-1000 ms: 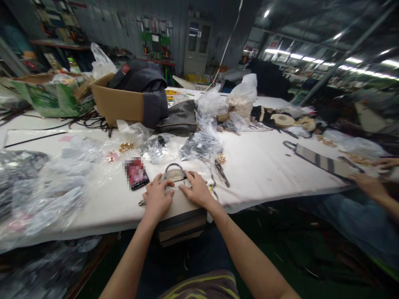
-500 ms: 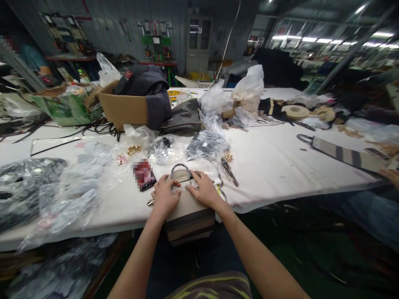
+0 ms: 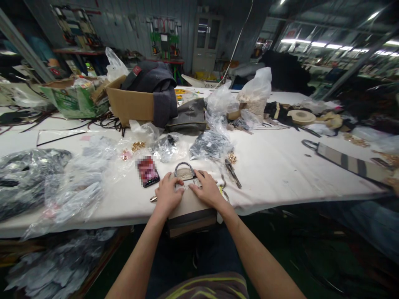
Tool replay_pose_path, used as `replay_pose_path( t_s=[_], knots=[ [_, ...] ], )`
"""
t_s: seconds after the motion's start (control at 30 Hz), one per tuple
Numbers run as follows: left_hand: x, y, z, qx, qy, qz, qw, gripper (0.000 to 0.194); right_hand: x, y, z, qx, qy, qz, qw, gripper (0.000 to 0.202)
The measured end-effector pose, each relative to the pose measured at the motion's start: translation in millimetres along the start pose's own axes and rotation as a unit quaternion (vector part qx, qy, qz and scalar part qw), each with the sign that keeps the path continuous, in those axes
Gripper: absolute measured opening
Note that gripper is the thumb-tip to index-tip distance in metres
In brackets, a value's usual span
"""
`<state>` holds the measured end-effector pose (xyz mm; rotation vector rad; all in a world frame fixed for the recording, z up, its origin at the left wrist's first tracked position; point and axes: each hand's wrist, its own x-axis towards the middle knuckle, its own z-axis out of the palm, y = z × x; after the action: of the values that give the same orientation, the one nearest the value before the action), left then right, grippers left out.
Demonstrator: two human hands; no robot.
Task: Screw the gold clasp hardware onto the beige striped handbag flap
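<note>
In front of me a beige handbag panel [image 3: 187, 204] with dark stripes lies on the table, its lower end hanging over the front edge. A rounded, dark-patterned handle [image 3: 183, 165] stands at its far end. My left hand [image 3: 170, 192] grips the panel left of the handle, fingers bent and thumb toward the middle. On the other side, my right hand [image 3: 205, 189] holds it with thumb and fingers. Small dark marks show between the two thumbs; what they are is too small to tell. Parts of the fingertips are hidden.
Left of my hands lies a phone [image 3: 148, 171]; to the right, pliers [image 3: 233, 173] beside small brass fittings [image 3: 232, 157]. Plastic bags [image 3: 209, 144] and a cardboard box [image 3: 132, 106] stand behind. Another striped panel [image 3: 346, 160] lies at right, near another person's hand.
The view has turned slightly, so the whole scene sits a little further right. Both hands stay on the panel in nearly the same pose.
</note>
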<state>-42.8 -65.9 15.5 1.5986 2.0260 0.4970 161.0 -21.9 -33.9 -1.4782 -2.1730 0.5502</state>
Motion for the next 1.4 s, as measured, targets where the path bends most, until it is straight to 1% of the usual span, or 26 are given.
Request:
replay_pose_path(
  t_s=[0.17,0.33,0.87,1.4],
  knots=[
    [0.9,-2.2,1.9,-0.002,0.0,-0.002,1.0,0.022,0.4,2.4,1.9,0.0,0.004,-0.005,1.0,0.073],
    [1.6,-5.0,3.9,-0.004,0.007,0.001,1.0,0.022,0.7,1.1,0.6,0.001,-0.004,-0.002,1.0,0.075],
    [0.7,-5.4,5.6,-0.01,0.011,0.003,1.0,0.021,0.4,1.5,0.1,0.001,-0.008,0.002,1.0,0.075],
    [0.3,-1.6,1.4,0.004,0.007,-0.002,1.0,0.022,0.5,2.5,2.2,0.001,0.002,-0.005,1.0,0.074]
  ],
)
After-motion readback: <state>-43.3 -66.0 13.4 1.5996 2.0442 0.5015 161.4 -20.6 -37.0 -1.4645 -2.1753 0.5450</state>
